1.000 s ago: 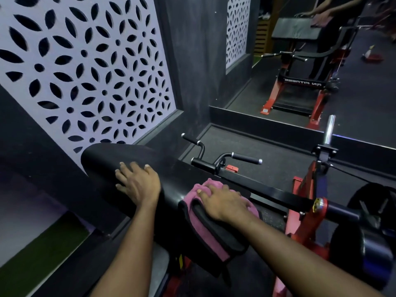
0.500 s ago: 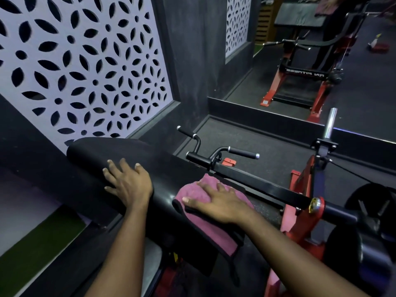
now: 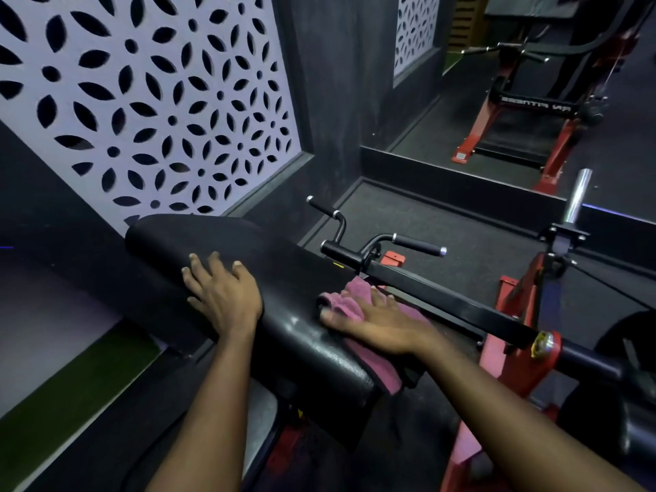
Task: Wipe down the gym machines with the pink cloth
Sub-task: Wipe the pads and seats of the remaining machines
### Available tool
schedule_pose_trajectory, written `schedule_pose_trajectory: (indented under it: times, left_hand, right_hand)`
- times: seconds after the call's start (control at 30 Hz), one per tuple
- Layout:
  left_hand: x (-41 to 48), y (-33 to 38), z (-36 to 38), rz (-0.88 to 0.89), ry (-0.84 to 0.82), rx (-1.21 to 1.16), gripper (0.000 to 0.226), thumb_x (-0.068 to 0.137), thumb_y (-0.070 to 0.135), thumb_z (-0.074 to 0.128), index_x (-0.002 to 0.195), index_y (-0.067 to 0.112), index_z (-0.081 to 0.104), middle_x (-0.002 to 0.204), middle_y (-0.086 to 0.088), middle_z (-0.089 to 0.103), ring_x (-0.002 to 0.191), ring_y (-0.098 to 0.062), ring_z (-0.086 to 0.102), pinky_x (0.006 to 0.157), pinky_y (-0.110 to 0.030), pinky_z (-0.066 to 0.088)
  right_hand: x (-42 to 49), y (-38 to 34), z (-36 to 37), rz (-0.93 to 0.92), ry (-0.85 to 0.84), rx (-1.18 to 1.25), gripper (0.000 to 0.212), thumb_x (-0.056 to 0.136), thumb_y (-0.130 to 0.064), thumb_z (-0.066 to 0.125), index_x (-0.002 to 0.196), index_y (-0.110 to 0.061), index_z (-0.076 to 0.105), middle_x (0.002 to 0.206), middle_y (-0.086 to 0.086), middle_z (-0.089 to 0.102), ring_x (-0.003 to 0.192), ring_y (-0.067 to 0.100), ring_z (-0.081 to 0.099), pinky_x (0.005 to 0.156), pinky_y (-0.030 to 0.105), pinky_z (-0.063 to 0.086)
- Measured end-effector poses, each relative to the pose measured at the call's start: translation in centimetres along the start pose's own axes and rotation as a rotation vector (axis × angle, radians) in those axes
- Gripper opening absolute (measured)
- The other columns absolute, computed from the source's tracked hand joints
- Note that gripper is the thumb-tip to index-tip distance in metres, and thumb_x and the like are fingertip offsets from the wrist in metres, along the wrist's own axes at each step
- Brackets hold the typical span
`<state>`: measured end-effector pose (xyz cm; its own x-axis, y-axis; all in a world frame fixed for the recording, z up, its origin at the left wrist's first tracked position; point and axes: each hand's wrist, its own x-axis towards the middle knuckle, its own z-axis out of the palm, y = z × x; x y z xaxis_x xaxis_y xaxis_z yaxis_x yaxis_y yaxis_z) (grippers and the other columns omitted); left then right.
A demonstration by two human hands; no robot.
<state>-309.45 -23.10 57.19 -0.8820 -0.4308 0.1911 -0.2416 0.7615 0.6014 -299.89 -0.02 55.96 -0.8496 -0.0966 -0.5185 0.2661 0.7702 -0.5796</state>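
Through the head camera I am looking down over a long black pad (image 3: 269, 264) of a gym machine. I am resting my left hand (image 3: 223, 296) flat on the pad's top, towards its left edge, with the fingers straight and slightly spread, gripping nothing. I am pressing my right hand (image 3: 380, 324) palm down on the pink cloth (image 3: 349, 296), with the fingers stretched out over it and not curled round it. The cloth is lying bunched on the right edge of the pad, just beside the black bar (image 3: 443, 300), and its near end is hanging down over the pad's side below my wrist.

The bar is running from two black handles (image 3: 419, 245) beyond the pad to a red frame (image 3: 525, 289) on my right, where a chrome peg (image 3: 577, 197) is standing upright. A white cut-out panel (image 3: 159, 101) is covering the wall on my left, with a green strip (image 3: 71, 378) on the floor below it. Ahead, a mirror (image 3: 532, 101) is showing a red and black machine.
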Motion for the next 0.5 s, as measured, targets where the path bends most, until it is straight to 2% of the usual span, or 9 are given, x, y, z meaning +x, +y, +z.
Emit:
schedule_pose_trajectory:
  times: [0.03, 0.13, 0.2, 0.27, 0.33, 0.4, 0.43, 0.5]
  left_hand:
    - [0.1, 0.0, 0.2, -0.005, 0.002, 0.004, 0.049, 0.101, 0.030, 0.049, 0.146, 0.011, 0.047, 0.166, -0.011, 0.020, 0.154, -0.032, 0.010, 0.114, -0.068, 0.024]
    - [0.1, -0.1, 0.3, -0.010, 0.003, 0.010, 0.049, 0.101, 0.030, 0.049, 0.147, 0.012, 0.047, 0.166, -0.011, 0.020, 0.154, -0.032, 0.010, 0.114, -0.067, 0.024]
    - [0.2, -0.2, 0.2, -0.009, 0.004, 0.010, 0.049, 0.101, 0.030, 0.049, 0.147, 0.012, 0.046, 0.166, -0.011, 0.020, 0.154, -0.032, 0.010, 0.114, -0.067, 0.024]
    - [0.1, -0.3, 0.3, -0.004, 0.002, 0.003, 0.050, 0.101, 0.031, 0.049, 0.147, 0.012, 0.046, 0.166, -0.010, 0.020, 0.154, -0.031, 0.010, 0.115, -0.067, 0.023]
    - [0.2, -0.2, 0.3, -0.006, 0.004, -0.006, 0.049, 0.102, 0.031, 0.048, 0.147, 0.012, 0.046, 0.166, -0.010, 0.020, 0.154, -0.031, 0.010, 0.115, -0.066, 0.022]
    - [0.2, -0.1, 0.2, -0.002, 0.003, -0.013, 0.049, 0.101, 0.030, 0.048, 0.147, 0.012, 0.046, 0.166, -0.010, 0.020, 0.154, -0.031, 0.010, 0.115, -0.066, 0.022]
    - [0.1, -0.1, 0.2, 0.002, 0.002, -0.014, 0.049, 0.101, 0.030, 0.048, 0.147, 0.012, 0.046, 0.166, -0.010, 0.020, 0.154, -0.031, 0.010, 0.115, -0.067, 0.023]
    - [0.0, 0.0, 0.1, 0.001, 0.000, -0.018, 0.049, 0.102, 0.030, 0.048, 0.147, 0.013, 0.047, 0.166, -0.010, 0.020, 0.154, -0.031, 0.010, 0.115, -0.067, 0.023]
  right_hand:
    - [0.2, 0.2, 0.2, -0.008, 0.010, -0.026, 0.113, 0.055, -0.111, 0.018, 0.155, -0.059, 0.010, 0.170, -0.003, -0.007, 0.157, 0.035, -0.010, 0.121, 0.068, -0.001]
    - [2.7, 1.2, -0.5, -0.010, 0.090, -0.029, 0.075, 0.088, -0.086, 0.030, 0.152, -0.047, 0.038, 0.166, 0.007, 0.027, 0.153, 0.033, 0.023, 0.123, 0.053, 0.018]
    - [5.1, 2.3, -0.9, 0.069, 0.089, -0.065, 0.070, 0.087, -0.079, 0.031, 0.141, -0.039, 0.051, 0.155, 0.008, 0.046, 0.141, 0.033, 0.040, 0.117, 0.048, 0.033]
    - [8.2, 3.9, -1.0, 0.156, 0.109, -0.057, 0.076, 0.075, -0.079, 0.028, 0.132, -0.037, 0.055, 0.147, 0.008, 0.054, 0.132, 0.033, 0.048, 0.111, 0.046, 0.039]
    - [12.3, 6.6, -0.8, 0.215, 0.124, -0.049, 0.081, 0.069, -0.080, 0.028, 0.133, -0.038, 0.054, 0.148, 0.006, 0.053, 0.134, 0.034, 0.048, 0.112, 0.052, 0.037]
    - [13.5, 7.1, -1.5, 0.276, 0.143, -0.050, 0.095, 0.062, -0.087, 0.025, 0.141, -0.039, 0.048, 0.158, 0.003, 0.042, 0.146, 0.038, 0.035, 0.114, 0.068, 0.026]
    - [12.9, 6.7, -1.8, 0.314, 0.121, -0.029, 0.097, 0.065, -0.088, 0.025, 0.147, -0.039, 0.043, 0.165, 0.004, 0.032, 0.151, 0.040, 0.025, 0.114, 0.074, 0.018]
    - [11.8, 6.0, -2.0, 0.341, 0.099, -0.063, 0.084, 0.084, -0.082, 0.031, 0.157, -0.040, 0.030, 0.171, 0.005, 0.010, 0.155, 0.042, 0.008, 0.115, 0.077, 0.007]
